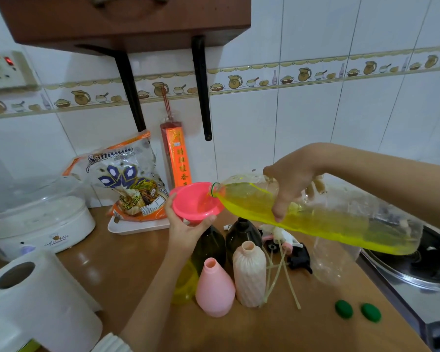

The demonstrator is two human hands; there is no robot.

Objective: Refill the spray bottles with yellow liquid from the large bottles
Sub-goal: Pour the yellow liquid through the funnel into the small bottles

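My right hand grips a large clear bottle of yellow liquid, tipped almost flat with its mouth over a pink funnel. My left hand holds the funnel from below, on top of a dark spray bottle. A second dark bottle stands behind. Two open pink bottles stand in front: a cone-shaped one and a ribbed one. A yellow bottle is partly hidden by my left forearm. Spray heads with tubes lie to the right.
Two green caps lie on the wooden counter. An empty clear bottle lies by the stove at the right. A rice bag on a white tray, a white steamer and paper rolls stand to the left.
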